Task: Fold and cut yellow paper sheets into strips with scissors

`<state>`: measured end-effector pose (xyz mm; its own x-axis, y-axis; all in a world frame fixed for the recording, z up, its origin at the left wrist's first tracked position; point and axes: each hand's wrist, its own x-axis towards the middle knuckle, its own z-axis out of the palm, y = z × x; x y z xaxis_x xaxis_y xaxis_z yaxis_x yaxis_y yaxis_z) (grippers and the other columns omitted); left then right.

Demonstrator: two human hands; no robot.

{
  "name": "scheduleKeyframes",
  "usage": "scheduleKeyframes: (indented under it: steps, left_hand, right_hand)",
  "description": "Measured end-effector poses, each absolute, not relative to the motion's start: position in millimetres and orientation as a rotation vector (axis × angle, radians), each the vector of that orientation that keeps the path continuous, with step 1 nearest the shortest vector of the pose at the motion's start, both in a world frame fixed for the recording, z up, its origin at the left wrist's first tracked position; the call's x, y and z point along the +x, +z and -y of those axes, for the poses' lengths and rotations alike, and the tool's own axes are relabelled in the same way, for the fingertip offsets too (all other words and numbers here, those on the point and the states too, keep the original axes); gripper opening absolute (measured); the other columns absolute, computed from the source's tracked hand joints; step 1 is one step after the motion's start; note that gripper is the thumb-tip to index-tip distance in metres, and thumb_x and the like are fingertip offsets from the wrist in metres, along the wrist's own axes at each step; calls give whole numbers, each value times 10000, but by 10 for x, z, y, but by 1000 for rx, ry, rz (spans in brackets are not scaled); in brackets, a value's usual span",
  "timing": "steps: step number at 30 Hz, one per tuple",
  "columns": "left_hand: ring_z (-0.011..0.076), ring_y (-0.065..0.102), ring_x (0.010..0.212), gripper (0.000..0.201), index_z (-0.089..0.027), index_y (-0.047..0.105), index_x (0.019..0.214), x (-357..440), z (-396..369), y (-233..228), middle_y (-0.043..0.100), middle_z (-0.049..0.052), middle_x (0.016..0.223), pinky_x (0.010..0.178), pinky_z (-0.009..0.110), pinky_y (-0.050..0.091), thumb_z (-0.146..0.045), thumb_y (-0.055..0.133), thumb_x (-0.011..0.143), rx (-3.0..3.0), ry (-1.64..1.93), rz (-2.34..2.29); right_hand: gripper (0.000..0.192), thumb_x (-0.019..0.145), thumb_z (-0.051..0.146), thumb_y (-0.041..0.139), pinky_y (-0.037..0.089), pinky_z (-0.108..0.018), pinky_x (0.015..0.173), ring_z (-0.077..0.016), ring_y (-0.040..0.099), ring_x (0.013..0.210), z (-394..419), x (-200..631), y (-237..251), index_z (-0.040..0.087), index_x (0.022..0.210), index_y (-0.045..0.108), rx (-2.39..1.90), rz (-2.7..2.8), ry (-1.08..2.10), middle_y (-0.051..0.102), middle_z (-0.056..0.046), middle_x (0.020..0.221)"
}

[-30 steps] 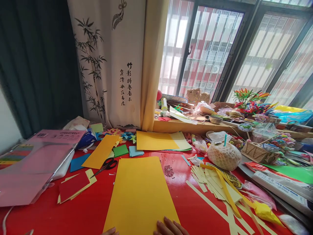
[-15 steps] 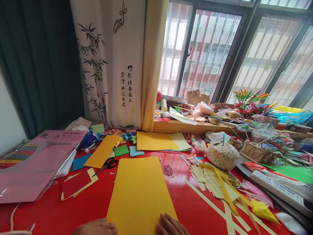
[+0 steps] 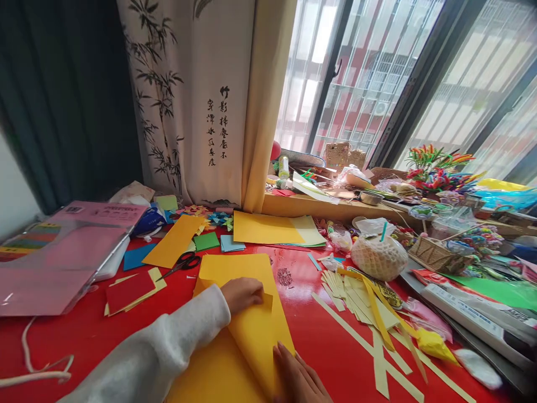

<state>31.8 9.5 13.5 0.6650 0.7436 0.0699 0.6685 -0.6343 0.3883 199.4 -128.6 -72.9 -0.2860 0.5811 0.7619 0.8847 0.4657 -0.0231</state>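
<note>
On red table (image 3: 104,347): left hand (image 3: 241,294) pinches folded yellow sheet (image 3: 251,330) corner; right hand (image 3: 300,380) flat, open (curtain calligraphy unreadable).

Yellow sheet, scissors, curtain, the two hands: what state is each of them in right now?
Yellow sheet: lying on the red table, one corner folded over.
Left hand: holding the folded corner.
Right hand: flat, pressing the sheet's near edge.
Scissors: shut, lying untouched.
Curtain: drawn to the left of the window.
</note>
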Motion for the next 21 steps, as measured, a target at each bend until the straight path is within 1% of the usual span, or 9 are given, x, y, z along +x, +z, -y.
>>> scheduleKeyframes:
  steps: [3, 6, 9, 11, 13, 15, 18, 21]
  left_hand:
    - [127, 539, 684, 121, -181, 543, 730, 319, -223, -67, 588, -3, 732, 598, 206, 379, -269, 460, 739, 2497, 332, -1118]
    - [126, 528, 692, 190, -188, 539, 804, 297, -261, -152, 570, 0, 744, 618, 216, 377, -304, 389, 783, 2464, 363, -1139]
    - [131, 519, 739, 220, -210, 543, 840, 316, -286, -155, 535, 16, 851, 661, 231, 367, -334, 367, 794, 2483, 393, -1186]
    - [134, 519, 732, 227, -222, 540, 846, 346, -322, -144, 525, 18, 864, 644, 234, 363, -343, 355, 799, 2530, 392, -1230]
    - [148, 522, 741, 225, -223, 531, 851, 377, -378, -131, 546, 17, 834, 618, 237, 357, -339, 344, 805, 2594, 369, -1264]
    - [163, 525, 753, 222, -215, 521, 851, 404, -448, -119, 570, 20, 811, 606, 244, 349, -332, 338, 809, 2633, 343, -1276]
    - [170, 533, 746, 216, -215, 512, 854, 437, -540, -110, 589, 16, 815, 597, 251, 338, -340, 342, 807, 2644, 315, -1270]
    - [169, 536, 751, 217, -226, 512, 852, 467, -584, -130, 591, 2, 832, 582, 248, 324, -356, 344, 805, 2675, 309, -1262]
  right_hand:
    - [433, 837, 267, 252, 509, -223, 686, -159, 583, 862, 1325, 2010, -712, 115, 1236, 324, -1291, 1974, -451, 580, -52, 1029]
    - [433, 840, 232, 254, 508, -185, 662, -151, 564, 903, 1355, 2022, -675, 115, 1256, 280, -1361, 1945, -354, 560, -67, 1060]
    - [407, 836, 258, 266, 504, -171, 631, -167, 521, 974, 1374, 2016, -608, 157, 1221, 350, -1351, 1979, -310, 444, -98, 1194]
    - [379, 820, 290, 314, 500, -212, 674, -205, 475, 1030, 1381, 2007, -571, 189, 1169, 424, -1312, 2042, -341, 376, -108, 1246]
    - [354, 801, 270, 366, 479, -279, 755, -239, 424, 1076, 1384, 1999, -554, 186, 1129, 469, -1280, 2103, -386, 387, -115, 1237]
    - [349, 786, 223, 395, 458, -318, 802, -254, 386, 1103, 1385, 1998, -552, 163, 1120, 479, -1272, 2150, -409, 428, -119, 1205]
    - [361, 772, 200, 423, 461, -328, 802, -268, 375, 1107, 1377, 2013, -538, 128, 1121, 477, -1294, 2206, -423, 457, -135, 1175]
    - [376, 742, 242, 472, 470, -346, 784, -305, 372, 1096, 1353, 2043, -495, 111, 1092, 505, -1275, 2261, -489, 483, -156, 1140]
